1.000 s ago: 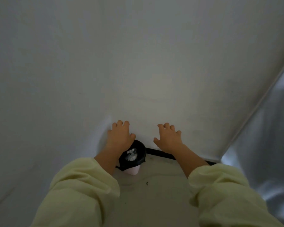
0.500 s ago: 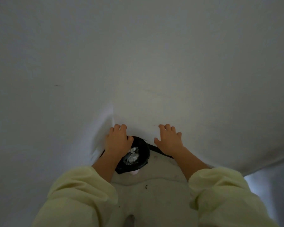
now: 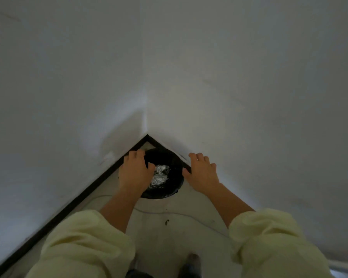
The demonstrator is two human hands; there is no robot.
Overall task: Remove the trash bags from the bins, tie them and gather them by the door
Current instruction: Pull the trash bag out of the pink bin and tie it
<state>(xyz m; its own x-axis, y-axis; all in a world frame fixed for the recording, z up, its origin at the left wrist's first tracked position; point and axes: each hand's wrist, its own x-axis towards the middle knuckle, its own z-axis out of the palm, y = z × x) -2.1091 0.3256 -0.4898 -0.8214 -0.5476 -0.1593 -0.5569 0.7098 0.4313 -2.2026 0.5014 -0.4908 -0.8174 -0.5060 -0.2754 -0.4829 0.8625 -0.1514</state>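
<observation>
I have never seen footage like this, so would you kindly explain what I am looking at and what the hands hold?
No machine here: a person wears one wide-angle camera on the head, so this single picture looks down at their own bare hands. Pale yellow sleeves frame the bottom. In the corner where white walls meet the floor stands a small bin, almost hidden by its black trash bag, with crumpled foil inside. The left hand lies over the bag's left rim; whether its fingers grip it is unclear. The right hand is spread open beside the right rim, holding nothing.
</observation>
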